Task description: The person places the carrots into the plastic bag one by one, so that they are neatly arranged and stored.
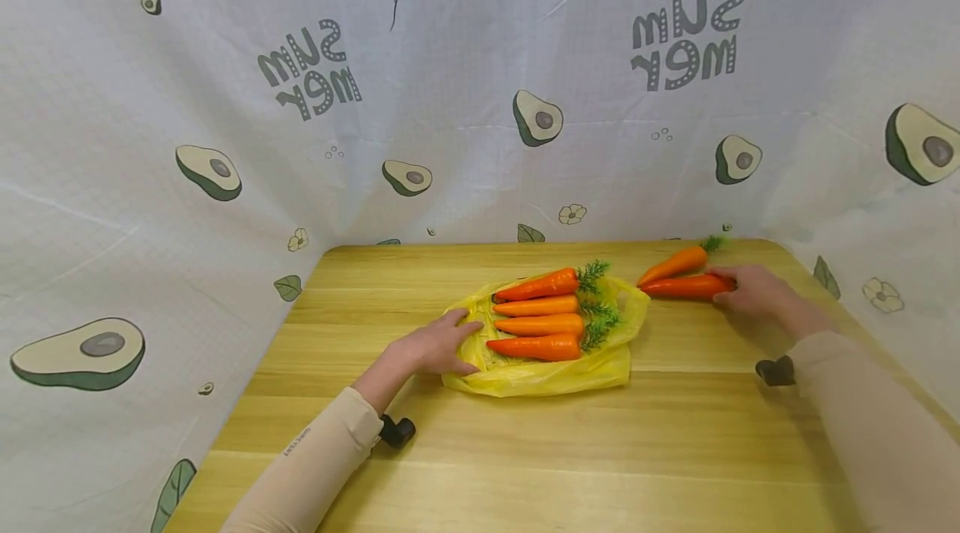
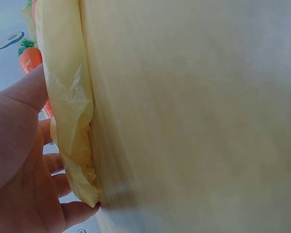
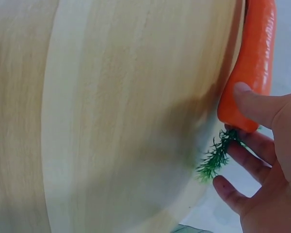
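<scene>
Several orange carrots (image 1: 542, 348) with green tops lie side by side on a spread yellow plastic bag (image 1: 517, 384). My left hand (image 1: 438, 343) rests at the bag's left edge, fingers spread and touching the plastic near the carrot tips. In the left wrist view the folded bag wall (image 2: 70, 102) covers its fingertips. To the right of the bag, my right hand (image 1: 757, 296) pinches another carrot (image 1: 686, 286) at its thick end. The right wrist view shows the thumb (image 3: 254, 104) on that carrot, with its leafy top (image 3: 217, 158) beside the fingers.
One more carrot (image 1: 675, 265) lies just behind the gripped one, its leaves toward the table's back right corner. The wooden table (image 1: 525, 450) has a white curtain (image 1: 465, 58) with avocado prints along its back and sides.
</scene>
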`<act>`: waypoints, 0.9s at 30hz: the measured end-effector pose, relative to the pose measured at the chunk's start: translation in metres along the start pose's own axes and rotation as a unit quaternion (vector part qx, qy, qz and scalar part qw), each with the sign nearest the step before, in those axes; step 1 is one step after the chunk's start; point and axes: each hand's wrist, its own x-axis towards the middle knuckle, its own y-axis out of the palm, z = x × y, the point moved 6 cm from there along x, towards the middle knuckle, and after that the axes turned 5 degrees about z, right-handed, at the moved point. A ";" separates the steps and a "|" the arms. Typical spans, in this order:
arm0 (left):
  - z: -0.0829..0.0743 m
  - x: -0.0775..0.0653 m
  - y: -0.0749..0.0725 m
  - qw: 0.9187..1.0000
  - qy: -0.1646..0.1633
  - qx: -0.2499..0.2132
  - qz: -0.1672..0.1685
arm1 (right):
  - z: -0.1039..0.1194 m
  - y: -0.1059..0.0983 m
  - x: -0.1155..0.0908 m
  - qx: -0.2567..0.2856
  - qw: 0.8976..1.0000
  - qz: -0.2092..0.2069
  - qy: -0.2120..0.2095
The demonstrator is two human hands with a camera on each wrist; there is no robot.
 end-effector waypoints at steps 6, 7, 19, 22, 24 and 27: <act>0.000 0.000 0.000 1.000 0.001 0.000 0.000 | 0.005 -0.006 -0.002 0.010 1.000 -0.008 -0.013; 0.000 0.000 0.000 1.000 0.002 0.001 -0.001 | 0.007 -0.007 -0.002 0.011 1.000 -0.008 -0.014; 0.001 0.001 0.001 1.000 -0.002 0.005 0.001 | 0.021 -0.026 -0.008 -0.020 1.000 -0.010 -0.018; 0.001 0.002 0.001 1.000 -0.001 0.006 0.001 | 0.023 -0.029 -0.009 -0.024 0.999 -0.012 -0.022; 0.001 0.001 0.001 1.000 -0.001 0.005 0.002 | 0.025 -0.031 -0.009 -0.025 0.999 -0.014 -0.025; 0.001 0.001 0.000 1.000 -0.002 0.005 0.002 | 0.030 -0.035 -0.009 -0.027 0.999 -0.019 -0.030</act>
